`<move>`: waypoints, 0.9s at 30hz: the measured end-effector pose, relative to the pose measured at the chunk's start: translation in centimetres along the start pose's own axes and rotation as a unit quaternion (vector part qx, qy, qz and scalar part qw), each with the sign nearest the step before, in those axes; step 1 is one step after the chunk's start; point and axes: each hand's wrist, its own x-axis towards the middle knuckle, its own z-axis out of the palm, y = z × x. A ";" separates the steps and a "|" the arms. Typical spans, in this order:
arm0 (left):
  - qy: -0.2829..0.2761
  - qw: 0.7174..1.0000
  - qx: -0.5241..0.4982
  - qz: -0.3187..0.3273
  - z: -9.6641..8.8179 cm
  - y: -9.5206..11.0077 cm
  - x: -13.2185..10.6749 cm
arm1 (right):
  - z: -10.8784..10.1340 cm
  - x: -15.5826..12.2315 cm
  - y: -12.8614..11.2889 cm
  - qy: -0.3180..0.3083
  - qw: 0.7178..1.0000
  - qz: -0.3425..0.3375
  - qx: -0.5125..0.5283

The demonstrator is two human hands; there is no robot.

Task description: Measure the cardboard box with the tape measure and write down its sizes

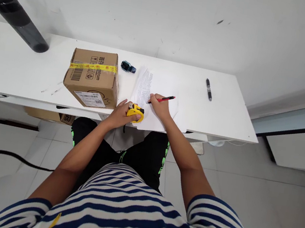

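A yellow tape measure (136, 114) with black trim is gripped in my left hand (120, 114), at the desk's front edge beside the cardboard box (93, 77). No blade shows pulled out of it. My right hand (159, 105) is closed around a red and black pen (166, 99), its tip down at the paper. Beneath that hand lie white paper sheets (154, 120), and the left part is covered in dense handwriting too small to read. The box carries yellow tape across its top and a white label on its front.
On the white desk (222, 113), a dark watch-like object (128, 67) lies behind the papers and a black and grey pen (209, 89) to the right. A dark bottle (17, 15) leans in view at far left. The wall (162, 15) rises behind.
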 end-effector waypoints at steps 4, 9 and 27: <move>-0.001 1.000 0.002 -0.010 0.0 0.1 -0.1 | -0.1 0.0 -0.1 -0.012 1.000 0.006 0.004; 0.004 1.000 0.001 -0.015 0.1 -0.1 -0.1 | -0.1 0.0 -0.1 -0.006 1.000 0.010 0.003; 0.005 1.000 0.003 -0.002 0.1 0.0 0.0 | -0.1 -0.1 0.1 0.014 1.000 0.001 -0.005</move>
